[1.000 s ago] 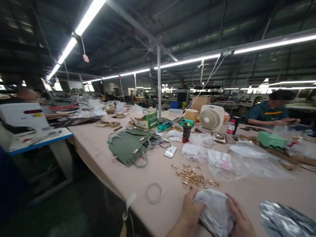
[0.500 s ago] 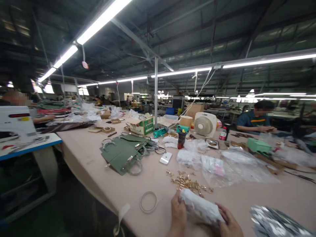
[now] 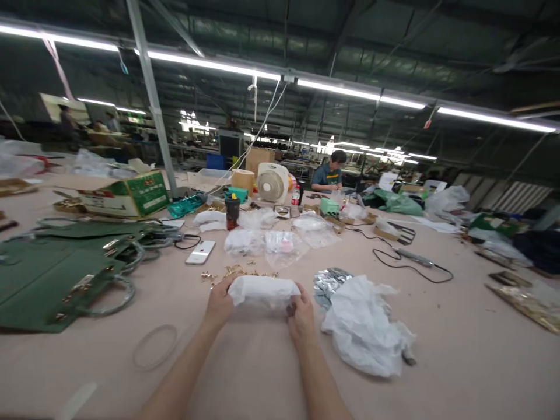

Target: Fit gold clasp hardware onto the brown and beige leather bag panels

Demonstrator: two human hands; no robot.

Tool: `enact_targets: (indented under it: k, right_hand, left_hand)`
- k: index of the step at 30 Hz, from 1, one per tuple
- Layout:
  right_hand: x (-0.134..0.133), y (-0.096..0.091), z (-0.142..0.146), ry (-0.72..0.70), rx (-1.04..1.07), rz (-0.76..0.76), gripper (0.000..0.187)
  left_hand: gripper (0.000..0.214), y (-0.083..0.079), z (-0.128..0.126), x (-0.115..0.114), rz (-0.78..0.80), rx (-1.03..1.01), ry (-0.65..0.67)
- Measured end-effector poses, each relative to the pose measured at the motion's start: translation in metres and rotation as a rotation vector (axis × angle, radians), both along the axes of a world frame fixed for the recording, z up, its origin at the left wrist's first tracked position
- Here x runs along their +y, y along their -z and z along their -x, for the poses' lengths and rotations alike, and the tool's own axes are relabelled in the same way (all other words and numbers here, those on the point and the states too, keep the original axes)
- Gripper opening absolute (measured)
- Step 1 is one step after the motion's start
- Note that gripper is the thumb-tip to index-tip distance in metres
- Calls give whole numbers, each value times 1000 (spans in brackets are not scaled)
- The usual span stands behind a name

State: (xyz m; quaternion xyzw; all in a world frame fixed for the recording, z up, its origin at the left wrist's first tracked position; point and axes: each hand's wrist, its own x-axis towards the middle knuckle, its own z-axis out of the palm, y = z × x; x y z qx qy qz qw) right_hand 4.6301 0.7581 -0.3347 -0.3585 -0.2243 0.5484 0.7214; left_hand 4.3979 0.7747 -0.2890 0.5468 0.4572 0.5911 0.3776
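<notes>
Both my hands hold a white paper-wrapped bundle [image 3: 262, 290] just above the pink table [image 3: 459, 350]. My left hand [image 3: 219, 305] grips its left end with closed fingers. My right hand [image 3: 300, 312] grips its right end the same way. Small gold metal fittings [image 3: 231, 272] lie scattered just beyond the bundle. To the right of my right hand lie crumpled white paper [image 3: 363, 326] and a silvery foil packet [image 3: 327, 282].
Green leather bag pieces with ring handles [image 3: 56, 262] lie at left, a white ring [image 3: 155, 345] in front. A white phone [image 3: 200, 252], clear plastic bags [image 3: 266, 242], a dark cup [image 3: 231, 212], a small fan [image 3: 272, 182], a black cable [image 3: 406, 265]. A person [image 3: 328, 172] sits far back.
The view has swung to the right and come closer over the table. The bundle is now stretched level between my two hands. Crumpled paper is now in view at right.
</notes>
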Motion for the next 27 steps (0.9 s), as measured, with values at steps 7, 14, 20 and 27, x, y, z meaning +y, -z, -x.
enact_targets:
  k: [7, 14, 20, 27]
  right_hand:
    - [7, 0, -5, 39, 15, -92, 49]
    - [9, -2, -10, 29, 99, -123, 51]
    - [8, -3, -19, 55, 77, -102, 46]
    - [-7, -19, -8, -220, -95, -153, 48]
  left_hand:
    - [32, -18, -8, 12, -11, 75, 72]
    - [33, -27, -40, 26, 25, -41, 74]
    - [35, -50, -62, 30, -12, -136, 97]
    - [37, -62, -83, 35, -47, -186, 129]
